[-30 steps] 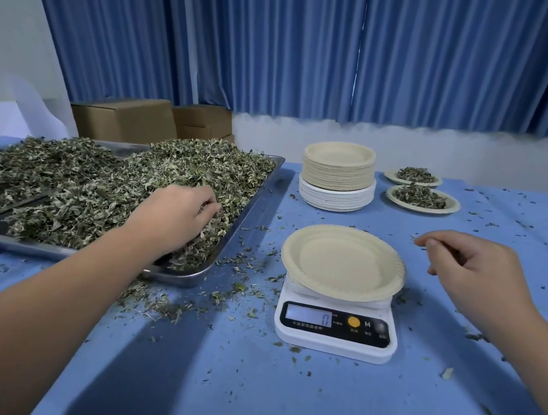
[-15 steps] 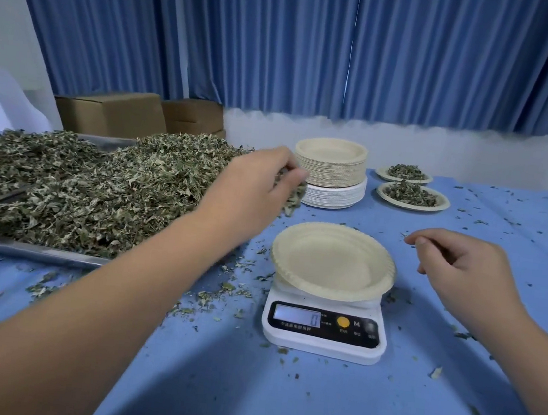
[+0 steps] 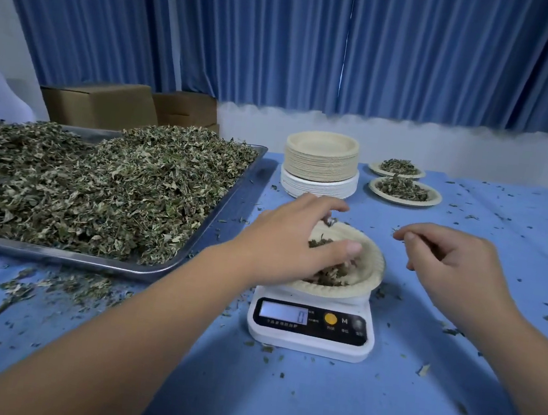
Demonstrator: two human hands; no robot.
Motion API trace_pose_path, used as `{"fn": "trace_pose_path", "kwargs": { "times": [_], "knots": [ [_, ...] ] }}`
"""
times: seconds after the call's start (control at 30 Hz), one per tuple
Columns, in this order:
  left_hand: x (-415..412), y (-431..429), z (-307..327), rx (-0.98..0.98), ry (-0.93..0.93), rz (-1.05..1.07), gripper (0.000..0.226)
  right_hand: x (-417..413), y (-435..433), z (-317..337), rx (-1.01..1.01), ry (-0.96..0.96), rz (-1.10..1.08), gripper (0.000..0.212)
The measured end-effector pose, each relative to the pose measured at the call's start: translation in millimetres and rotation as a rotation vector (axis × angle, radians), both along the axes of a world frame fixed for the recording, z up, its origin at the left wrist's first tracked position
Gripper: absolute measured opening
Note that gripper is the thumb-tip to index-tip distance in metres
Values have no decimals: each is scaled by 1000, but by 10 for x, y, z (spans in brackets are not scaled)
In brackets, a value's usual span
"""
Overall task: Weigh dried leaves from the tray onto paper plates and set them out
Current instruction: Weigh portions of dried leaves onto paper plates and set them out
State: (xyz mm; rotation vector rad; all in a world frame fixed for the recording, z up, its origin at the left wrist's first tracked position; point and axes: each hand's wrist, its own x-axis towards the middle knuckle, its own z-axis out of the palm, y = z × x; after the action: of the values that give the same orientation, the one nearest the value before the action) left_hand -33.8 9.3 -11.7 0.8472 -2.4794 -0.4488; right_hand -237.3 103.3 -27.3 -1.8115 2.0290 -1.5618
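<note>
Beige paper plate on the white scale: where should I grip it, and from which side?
Probably pinch the fluted right rim of the beige paper plate, coming from the right with the right hand. That edge is bare and overhangs the white digital scale; the left hand and dried leaves cover the rest.

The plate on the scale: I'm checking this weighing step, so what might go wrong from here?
The left hand is down in the plate among the leaves, so its touch may skew the reading; the scale display shows 0. The plate overhangs the scale and could tip under the hand. Leaves may spill onto the cloth, where scraps already lie.
</note>
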Motion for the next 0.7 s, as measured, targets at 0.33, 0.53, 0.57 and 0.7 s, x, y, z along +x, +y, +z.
{"fn": "trace_pose_path", "kwargs": {
  "times": [0.33,0.53,0.57,0.7],
  "knots": [
    [936,-260,-80,-154,265,439,18,52,-1,-28,4,33,25,26],
    [1293,-411,-199,239,-239,594,80,131,13,-36,16,48,29,31],
    [1277,-397,-213,273,-243,601,82,142,18,-37,16,42,29,31],
    [1214,-370,-228,61,-148,711,48,151,16,-34,21,53,6,29]
  ]
}}
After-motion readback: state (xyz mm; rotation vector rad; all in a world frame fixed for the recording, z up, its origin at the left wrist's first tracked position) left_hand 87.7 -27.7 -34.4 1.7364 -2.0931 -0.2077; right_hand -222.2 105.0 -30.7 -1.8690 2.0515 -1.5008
